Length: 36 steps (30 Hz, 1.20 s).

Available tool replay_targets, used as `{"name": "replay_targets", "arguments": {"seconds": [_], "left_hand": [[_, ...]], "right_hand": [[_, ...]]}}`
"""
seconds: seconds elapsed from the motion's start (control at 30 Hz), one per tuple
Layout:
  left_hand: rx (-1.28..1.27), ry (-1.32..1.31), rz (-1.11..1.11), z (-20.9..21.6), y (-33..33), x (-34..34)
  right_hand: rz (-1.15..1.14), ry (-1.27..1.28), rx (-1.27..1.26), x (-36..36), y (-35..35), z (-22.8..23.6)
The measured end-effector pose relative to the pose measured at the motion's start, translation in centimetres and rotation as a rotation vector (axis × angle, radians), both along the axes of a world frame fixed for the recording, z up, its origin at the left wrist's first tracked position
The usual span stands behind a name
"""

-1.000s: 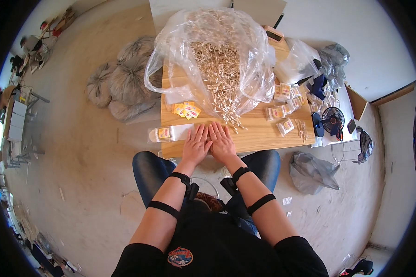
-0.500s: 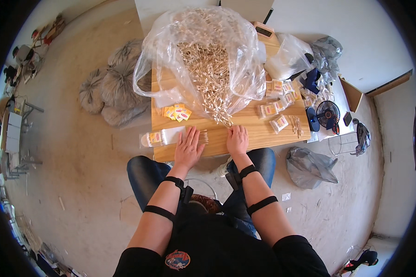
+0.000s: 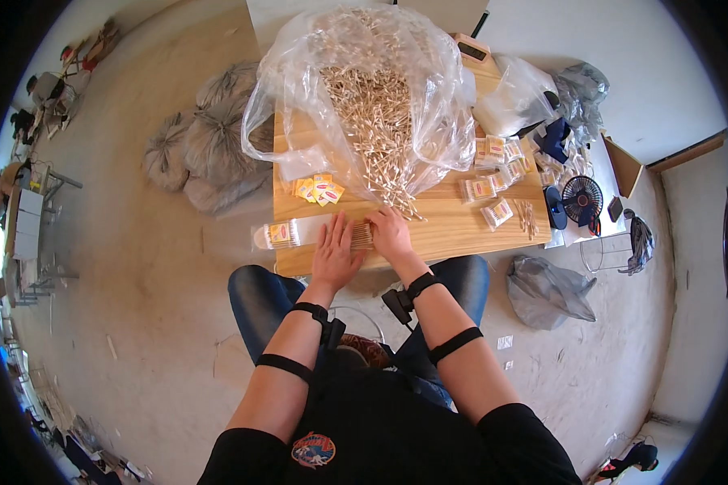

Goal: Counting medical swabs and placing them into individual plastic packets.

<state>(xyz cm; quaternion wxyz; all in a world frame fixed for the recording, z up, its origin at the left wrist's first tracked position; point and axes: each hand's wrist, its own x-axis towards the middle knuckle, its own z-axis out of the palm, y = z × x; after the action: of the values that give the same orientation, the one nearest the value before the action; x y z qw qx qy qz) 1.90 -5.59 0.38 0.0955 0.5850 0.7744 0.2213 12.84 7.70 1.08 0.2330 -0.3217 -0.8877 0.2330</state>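
My left hand (image 3: 334, 252) lies flat with spread fingers on the near edge of the wooden table (image 3: 461, 230). My right hand (image 3: 390, 232) rests beside it, and both press against a small row of thin wooden sticks (image 3: 361, 234) between them. A big clear plastic bag (image 3: 364, 97) full of the same sticks spills toward my hands. A clear packet with a yellow label (image 3: 279, 234) hangs over the table's left edge, just left of my left hand.
Small yellow labels (image 3: 318, 190) lie near the bag. Filled clear packets (image 3: 485, 190) are scattered at the right. A small black fan (image 3: 581, 200) and grey bags (image 3: 546, 291) stand to the right, stuffed grey sacks (image 3: 206, 137) on the floor at the left.
My hands were pressed together, then moved apart, and have now closed in again around a small row of sticks. The view shifted slightly.
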Motion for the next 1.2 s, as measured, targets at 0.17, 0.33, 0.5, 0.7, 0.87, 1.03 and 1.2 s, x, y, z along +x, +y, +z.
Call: {"name": "replay_targets", "arguments": {"seconds": [0.17, 0.33, 0.5, 0.7, 0.87, 1.03, 1.2], "left_hand": [[0.031, 0.004, 0.015, -0.6, 0.2, -0.1], [0.041, 0.064, 0.025, -1.1, -0.2, -0.2], [0.001, 0.076, 0.006, -1.2, 0.0, -0.2], [-0.062, 0.051, 0.020, -1.2, 0.3, 0.0], [-0.060, -0.009, 0.010, -1.1, 0.3, 0.1], [-0.090, 0.018, 0.067, -1.4, -0.1, 0.5], [-0.114, 0.032, 0.033, -1.2, -0.1, 0.3]], "right_hand": [[-0.054, 0.069, -0.051, 1.3, -0.7, -0.4], [-0.005, -0.066, 0.126, 2.2, -4.0, -0.2], [0.108, -0.315, 0.195, 1.4, -5.3, -0.2], [0.060, -0.398, 0.125, 0.8, -5.6, -0.8], [0.026, -0.360, 0.144, 0.6, -5.8, -0.8], [0.092, -0.371, 0.196, 1.2, -4.7, -0.3], [0.190, -0.371, 0.236, 1.5, -4.0, 0.0]]}}
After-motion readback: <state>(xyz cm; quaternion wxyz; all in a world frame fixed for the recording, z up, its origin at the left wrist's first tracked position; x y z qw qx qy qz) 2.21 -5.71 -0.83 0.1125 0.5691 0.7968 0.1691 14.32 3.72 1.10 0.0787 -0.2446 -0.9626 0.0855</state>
